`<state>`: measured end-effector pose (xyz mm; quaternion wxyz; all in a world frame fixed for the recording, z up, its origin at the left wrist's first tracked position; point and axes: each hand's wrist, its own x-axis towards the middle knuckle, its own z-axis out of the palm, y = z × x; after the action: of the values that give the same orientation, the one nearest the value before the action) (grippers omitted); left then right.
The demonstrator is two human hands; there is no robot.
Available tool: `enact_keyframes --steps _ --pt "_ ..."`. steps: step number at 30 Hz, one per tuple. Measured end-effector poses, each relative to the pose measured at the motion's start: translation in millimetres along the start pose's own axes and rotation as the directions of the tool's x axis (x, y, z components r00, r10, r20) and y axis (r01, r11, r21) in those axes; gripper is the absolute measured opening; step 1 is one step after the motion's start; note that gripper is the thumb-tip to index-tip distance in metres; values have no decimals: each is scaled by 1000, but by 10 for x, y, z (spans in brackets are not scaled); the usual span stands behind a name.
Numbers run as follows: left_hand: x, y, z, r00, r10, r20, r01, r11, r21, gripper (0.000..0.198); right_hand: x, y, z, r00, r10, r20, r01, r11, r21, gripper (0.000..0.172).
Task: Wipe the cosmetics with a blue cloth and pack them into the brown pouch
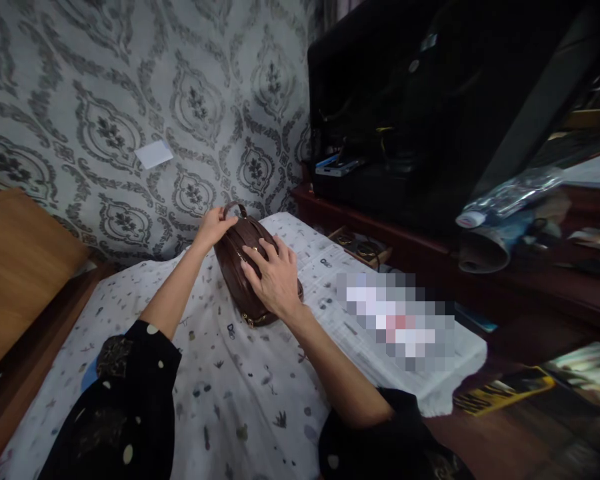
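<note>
A brown leather bag (240, 280) with a top handle and gold-coloured zip fittings lies on a white patterned cloth (240, 400). My left hand (214, 230) holds the bag's end beside the handle, its thumb lying over the top and its other fingers partly hidden. My right hand (274, 273) rests on the side of the bag, fingers spread across the leather near a zip. The underside of the bag is out of view.
A large black television (405, 120) stands on a dark red cabinet at the right. A clear plastic bottle (510, 197) lies near its edge. An open small drawer (363, 247) is beside the cloth. A wooden panel (25, 260) is at the left, and patterned wallpaper stands behind.
</note>
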<state>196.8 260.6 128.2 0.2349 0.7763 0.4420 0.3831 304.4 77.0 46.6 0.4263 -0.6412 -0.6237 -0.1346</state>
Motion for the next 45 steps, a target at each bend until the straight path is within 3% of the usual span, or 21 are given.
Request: enact_keyframes --steps 4,10,22,32,35,40,45 --pt "176 57 160 999 6 51 -7 1000 7 17 6 -4 -20 1000 16 -9 -16 1000 -2 45" --pt "316 29 270 1000 -23 -14 23 1000 18 15 15 -9 -33 999 43 4 -43 999 -12 46" --pt "226 82 294 993 -118 -16 115 986 -118 20 17 -19 -51 999 41 6 -41 999 4 45" --pt "87 77 160 994 -48 97 68 974 -214 17 -7 3 -23 999 35 -2 -35 999 -4 47" --pt "47 0 31 998 -1 56 11 984 -177 19 -30 3 -15 998 66 -1 -66 998 20 50" --pt "-54 -148 -181 999 34 -3 -34 999 28 20 -113 -23 -3 994 104 -20 -102 993 64 49" --pt "-132 -224 -212 999 8 -35 -6 998 54 18 -268 -38 32 990 127 -64 -122 990 75 47"
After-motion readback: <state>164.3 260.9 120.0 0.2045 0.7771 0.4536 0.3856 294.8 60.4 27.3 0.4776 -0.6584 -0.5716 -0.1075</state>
